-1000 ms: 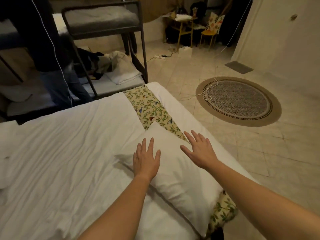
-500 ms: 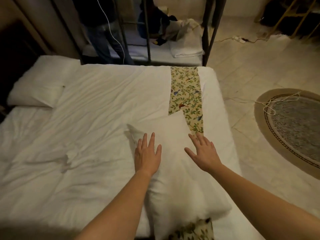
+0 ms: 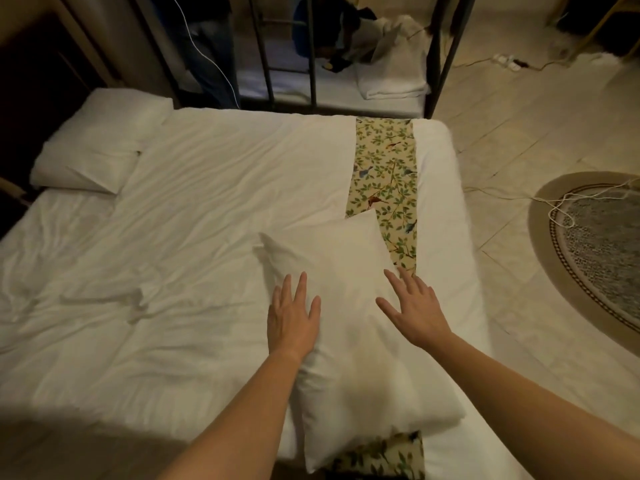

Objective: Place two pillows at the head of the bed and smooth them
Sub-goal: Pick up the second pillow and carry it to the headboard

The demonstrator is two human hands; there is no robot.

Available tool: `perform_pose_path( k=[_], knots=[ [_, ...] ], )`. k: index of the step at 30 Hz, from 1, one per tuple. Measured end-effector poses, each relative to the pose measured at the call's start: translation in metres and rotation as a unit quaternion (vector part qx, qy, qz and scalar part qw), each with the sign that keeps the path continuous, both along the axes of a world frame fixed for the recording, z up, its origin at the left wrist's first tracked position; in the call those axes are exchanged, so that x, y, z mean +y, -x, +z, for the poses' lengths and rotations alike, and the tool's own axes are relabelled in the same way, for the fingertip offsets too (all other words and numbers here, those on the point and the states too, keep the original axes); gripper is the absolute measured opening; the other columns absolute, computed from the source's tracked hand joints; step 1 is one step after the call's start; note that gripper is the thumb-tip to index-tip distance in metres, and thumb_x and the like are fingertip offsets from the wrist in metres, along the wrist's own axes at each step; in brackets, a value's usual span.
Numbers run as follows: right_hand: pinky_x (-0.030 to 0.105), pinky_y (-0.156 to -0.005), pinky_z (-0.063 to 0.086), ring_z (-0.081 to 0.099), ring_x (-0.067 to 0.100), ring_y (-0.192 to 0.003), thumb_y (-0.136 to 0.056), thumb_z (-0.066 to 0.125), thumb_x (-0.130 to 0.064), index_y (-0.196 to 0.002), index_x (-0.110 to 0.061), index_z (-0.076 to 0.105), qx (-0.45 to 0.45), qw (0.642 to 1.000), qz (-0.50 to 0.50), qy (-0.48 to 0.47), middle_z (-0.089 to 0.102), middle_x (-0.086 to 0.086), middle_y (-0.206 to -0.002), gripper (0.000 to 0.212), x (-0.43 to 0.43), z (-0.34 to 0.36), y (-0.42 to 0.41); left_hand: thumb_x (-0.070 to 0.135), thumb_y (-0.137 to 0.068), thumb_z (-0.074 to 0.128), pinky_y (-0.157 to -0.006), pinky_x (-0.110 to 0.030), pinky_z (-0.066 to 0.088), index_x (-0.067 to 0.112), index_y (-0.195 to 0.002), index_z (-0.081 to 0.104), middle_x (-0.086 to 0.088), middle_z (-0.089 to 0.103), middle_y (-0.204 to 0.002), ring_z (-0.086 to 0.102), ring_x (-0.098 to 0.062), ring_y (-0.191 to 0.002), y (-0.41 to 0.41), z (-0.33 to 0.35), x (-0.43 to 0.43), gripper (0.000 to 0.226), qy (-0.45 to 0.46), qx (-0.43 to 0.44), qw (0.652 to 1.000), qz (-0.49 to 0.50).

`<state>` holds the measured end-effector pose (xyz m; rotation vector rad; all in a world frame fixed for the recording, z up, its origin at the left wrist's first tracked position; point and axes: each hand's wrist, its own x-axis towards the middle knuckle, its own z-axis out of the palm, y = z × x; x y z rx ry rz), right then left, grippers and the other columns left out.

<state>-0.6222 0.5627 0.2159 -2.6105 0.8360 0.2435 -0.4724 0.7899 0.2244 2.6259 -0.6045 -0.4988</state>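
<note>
**Pillow under both palms, second pillow far corner**

Head view: a white pillow (image 3: 349, 306) is seen lying skewed on the near right part of the bed (image 3: 207, 202), partly covering a floral runner (image 3: 384, 174) that crosses the white duvet. The left hand (image 3: 292, 317) is laid flat on the pillow's left side, fingers spread, nothing pinched. The right hand (image 3: 414, 306) is spread too, at the pillow's right edge; whether it is pressed down or hovering just above cannot be told. A second pillow (image 3: 100, 147) is seen at the far left corner of the bed, well apart from the first, slightly crumpled. Beyond the bed a metal bunk frame (image 3: 311, 46) with folded towels (image 3: 391, 77) is visible, and a round rug (image 3: 595, 251) on the tiled floor to the right.

Step judged as in hand: smoothing or repositioning the near pillow. The far-left pillow suggests the head lies at the left, so this one is probably not yet placed. To do it well, the pillow should be gripped at both short ends, carried beside the other, squared to the bed edge, then stroked outward from the centre with flat palms. The runner should not be dragged along; the duvet creases are likely to be worsened by sliding.
</note>
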Motion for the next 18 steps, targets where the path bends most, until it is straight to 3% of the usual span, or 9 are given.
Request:
perform_pose_path(
  k=[18],
  knots=[
    [0.054,-0.129,0.018,0.018,0.041,-0.160,-0.100,0.027,-0.076,-0.170,-0.040,0.014,0.019,0.997,0.043,-0.054,0.014,0.008,-0.177,0.080,-0.059,-0.108,-0.035,0.056,-0.108,0.040,-0.128,-0.045,0.026,0.044,-0.168,0.016,0.003,0.012,-0.177,0.014,-0.029,-0.160,0.017,-0.119,-0.029,0.065,-0.018,0.058,0.993,0.101]
  ],
)
